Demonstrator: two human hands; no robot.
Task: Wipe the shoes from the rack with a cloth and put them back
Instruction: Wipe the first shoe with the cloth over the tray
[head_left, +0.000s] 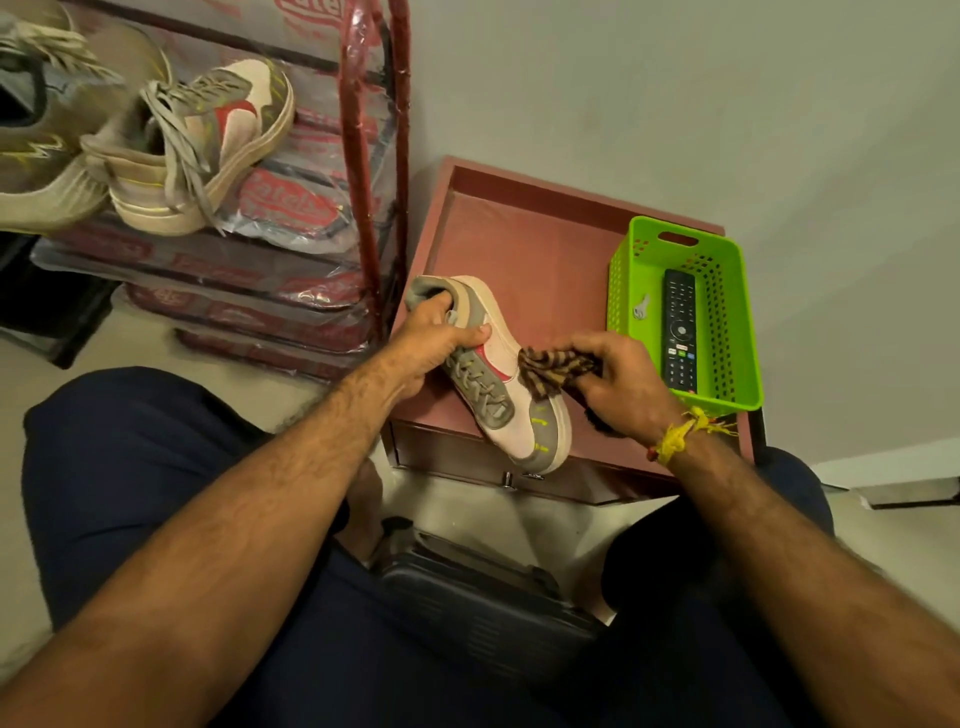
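Note:
A white and grey sneaker (524, 415) with a red stripe lies on the brown low table (524, 249), toe toward me. My left hand (434, 340) grips its heel end, fingers inside the collar. My right hand (618, 384) holds a brown striped cloth (550, 369) against the shoe's right side. The matching sneaker (208, 145) stands on the top shelf of the red-framed shoe rack (363, 156) at the upper left, beside a beige shoe (41, 156).
A green plastic basket (727, 332) with a black remote (679, 332) and a key stands on the table's right side, close to my right hand. A dark ribbed case (483, 597) lies on the floor between my knees. The wall is behind the table.

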